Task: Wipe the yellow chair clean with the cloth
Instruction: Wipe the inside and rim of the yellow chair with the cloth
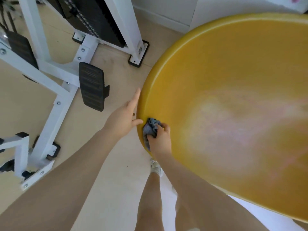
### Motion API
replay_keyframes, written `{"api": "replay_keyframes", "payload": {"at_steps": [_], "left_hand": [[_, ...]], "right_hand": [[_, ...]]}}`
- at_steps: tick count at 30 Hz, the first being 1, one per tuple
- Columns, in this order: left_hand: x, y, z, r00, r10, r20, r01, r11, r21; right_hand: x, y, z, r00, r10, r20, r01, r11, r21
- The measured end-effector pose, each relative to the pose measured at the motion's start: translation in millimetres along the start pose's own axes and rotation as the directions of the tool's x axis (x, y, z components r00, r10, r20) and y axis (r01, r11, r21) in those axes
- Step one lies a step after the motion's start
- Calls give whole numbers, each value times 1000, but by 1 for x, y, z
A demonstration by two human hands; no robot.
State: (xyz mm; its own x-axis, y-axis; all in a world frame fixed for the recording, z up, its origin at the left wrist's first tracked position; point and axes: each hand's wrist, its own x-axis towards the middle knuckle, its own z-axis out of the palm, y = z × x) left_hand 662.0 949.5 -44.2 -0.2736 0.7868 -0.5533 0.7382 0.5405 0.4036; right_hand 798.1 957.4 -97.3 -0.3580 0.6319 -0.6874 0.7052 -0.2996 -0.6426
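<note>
One head-worn camera looks steeply down from above, close over the chair (233, 97) at right, the floor (108, 164) and gym frame (50, 84) at left.

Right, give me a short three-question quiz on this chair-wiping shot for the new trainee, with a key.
1. True or false: the right hand holds the cloth against the rim of the yellow chair.
2. What is the left hand doing? A) gripping a second cloth B) lying open, fingers along the chair's outer edge C) resting on the black footplate
3. Fill the gap: the white-framed exercise machine stands on the floor to the person's ____.

Key: 1 true; 2 B; 3 left.
</note>
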Motion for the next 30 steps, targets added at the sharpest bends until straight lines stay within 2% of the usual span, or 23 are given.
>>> {"api": "replay_keyframes", "payload": {"at_steps": [2,5,9,12,15,19,21,24,27,30], "left_hand": [[-9,-2,17,995,-83,-59,75,988,-137],[-22,-3,46,978,-183,-102,137,926,-352],[-35,-8,85,967,-233,-101,166,882,-441],[-39,-12,105,966,-240,-95,166,859,-485],[-38,-17,115,961,-253,-111,168,855,-491],[-39,-23,118,968,-238,-83,126,742,-659],[-40,-23,123,960,-274,-61,154,697,-700],[-41,-23,137,938,-346,-16,249,706,-663],[-45,-27,158,938,-339,71,296,679,-671],[-50,-36,180,961,-268,68,236,670,-704]], "right_hand": [[9,-11,-7,997,-64,-50,67,996,55],[34,-36,-24,971,-139,-194,187,950,250],[77,-64,-55,876,-204,-438,325,919,222],[93,-65,-62,841,-212,-498,359,907,219],[80,-35,-39,846,-287,-449,389,909,151],[23,46,11,922,-323,-213,341,939,53],[-6,86,25,942,-316,-111,312,949,-53],[-29,128,30,936,-352,-27,341,921,-187],[-20,139,30,917,-396,-57,372,897,-240],[17,123,28,902,-390,-187,344,909,-236]]}}
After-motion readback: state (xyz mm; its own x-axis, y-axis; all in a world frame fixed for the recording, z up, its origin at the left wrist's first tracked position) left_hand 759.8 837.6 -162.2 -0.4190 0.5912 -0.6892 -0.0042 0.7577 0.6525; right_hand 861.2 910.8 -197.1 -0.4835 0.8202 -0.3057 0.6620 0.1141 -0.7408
